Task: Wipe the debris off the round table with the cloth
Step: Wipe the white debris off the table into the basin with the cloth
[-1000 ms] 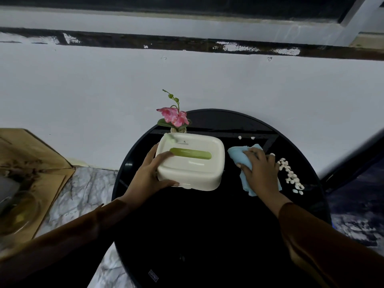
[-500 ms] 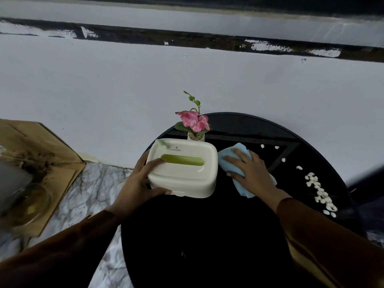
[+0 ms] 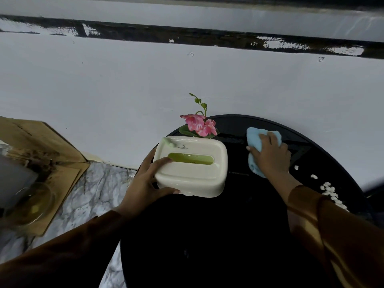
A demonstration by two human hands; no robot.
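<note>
The round black table (image 3: pixel 207 235) fills the lower middle of the head view. My right hand (image 3: pixel 270 156) presses a light blue cloth (image 3: pixel 254 138) flat on the table's far part. White bits of debris (image 3: pixel 330 191) lie in a loose heap near the right rim, with a few single bits closer to the cloth. My left hand (image 3: pixel 145 183) grips the left end of a cream tissue box (image 3: pixel 191 169) with a green slot, held at the table's left edge.
A small potted pink flower (image 3: pixel 199 125) stands just behind the tissue box. The white wall (image 3: pixel 187 80) runs close behind the table. A brown cardboard sheet (image 3: pixel 41 154) with a glass dish (image 3: pixel 31 204) lies on the marble floor at left.
My right hand slid the cloth from the table's middle beside the box up toward the far rim. The tissue box stays in my left hand. The view shifted left.
</note>
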